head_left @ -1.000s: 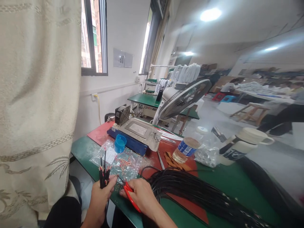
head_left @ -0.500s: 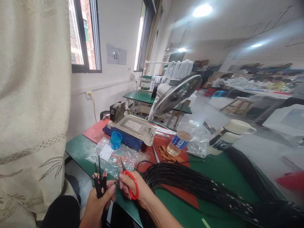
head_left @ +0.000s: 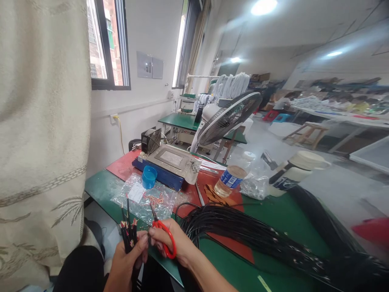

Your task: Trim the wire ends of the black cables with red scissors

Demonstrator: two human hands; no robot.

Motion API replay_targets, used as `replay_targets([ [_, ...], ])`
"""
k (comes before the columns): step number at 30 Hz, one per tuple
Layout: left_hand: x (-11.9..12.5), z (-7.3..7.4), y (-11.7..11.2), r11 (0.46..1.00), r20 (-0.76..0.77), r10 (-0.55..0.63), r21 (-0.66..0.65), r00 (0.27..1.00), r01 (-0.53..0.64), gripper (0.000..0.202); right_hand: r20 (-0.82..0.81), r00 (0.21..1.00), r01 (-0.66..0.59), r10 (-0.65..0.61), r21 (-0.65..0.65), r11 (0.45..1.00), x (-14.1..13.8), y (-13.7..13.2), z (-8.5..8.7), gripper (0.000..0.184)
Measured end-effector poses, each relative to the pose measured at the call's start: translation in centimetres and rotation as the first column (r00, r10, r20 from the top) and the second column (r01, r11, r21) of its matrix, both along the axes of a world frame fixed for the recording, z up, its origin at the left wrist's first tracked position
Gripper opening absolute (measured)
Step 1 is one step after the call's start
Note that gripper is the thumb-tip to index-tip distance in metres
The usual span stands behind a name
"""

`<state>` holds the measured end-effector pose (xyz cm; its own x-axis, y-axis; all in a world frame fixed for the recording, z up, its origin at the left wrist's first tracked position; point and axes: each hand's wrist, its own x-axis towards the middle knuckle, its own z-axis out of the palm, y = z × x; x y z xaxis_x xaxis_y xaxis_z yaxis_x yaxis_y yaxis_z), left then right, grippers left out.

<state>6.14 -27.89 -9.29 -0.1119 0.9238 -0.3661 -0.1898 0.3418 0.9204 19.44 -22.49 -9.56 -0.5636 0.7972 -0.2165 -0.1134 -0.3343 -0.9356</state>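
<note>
Green bench (head_left: 100, 190); apparently red-tipped black wires (head_left: 127, 231).

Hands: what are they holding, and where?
Left hand grips a bundle of black wires below their stripped tips; right hand holds red scissors by the handle loop.

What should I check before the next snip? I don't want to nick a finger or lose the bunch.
1. Left hand grips the black cable ends firmly: ok.
2. Red-handled scissors sit in the right hand: ok.
3. Blades point away from the left fingers: cannot tell, the tips sit very close to them.
4. Stripped tips stand upright and visible: ok.
5. Black cable bundle lies on the green table, free of the blades: ok.
</note>
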Motion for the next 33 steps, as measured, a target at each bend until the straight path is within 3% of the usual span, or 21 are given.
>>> replay_targets([
  [5, -0.17, -0.21, -0.32, 0.997, 0.044, -0.081, 0.020, 0.996, 0.080, 0.030, -0.134, 0.991, -0.056, 0.013, -0.319, 0.946, -0.15, -0.14, 0.01, 0.038],
  [8, -0.33, -0.24, -0.24, 0.994, 0.076, -0.105, 0.042, 0.992, 0.102, 0.031, -0.149, 0.988, -0.087, 0.033, -0.378, 0.922, -0.03, -0.14, -0.08, 0.033],
  [15, -0.24, -0.13, -0.06, 0.997, 0.056, -0.065, 0.052, 0.996, 0.062, 0.030, -0.138, 0.990, -0.045, 0.031, -0.100, 0.994, -0.43, -0.42, -0.01, 0.046],
  [20, -0.18, -0.26, -0.02, 0.997, 0.010, -0.057, 0.049, 0.998, 0.056, 0.032, -0.094, 0.996, -0.003, -0.001, -0.044, 0.999, -0.63, -0.58, 0.23, 0.051],
  [29, -0.02, -0.24, 0.18, 1.000, 0.157, 0.000, 0.011, 0.988, -0.002, 0.032, 0.090, 0.996, -0.028, 0.008, 0.220, 0.975, -0.14, -0.35, -0.23, 0.046],
  [33, -0.53, -0.84, 0.23, 0.999, 0.236, 0.005, -0.048, 0.972, 0.006, 0.031, 0.105, 0.994, -0.053, 0.034, 0.190, 0.980, 0.00, -0.19, -0.25, 0.046],
])
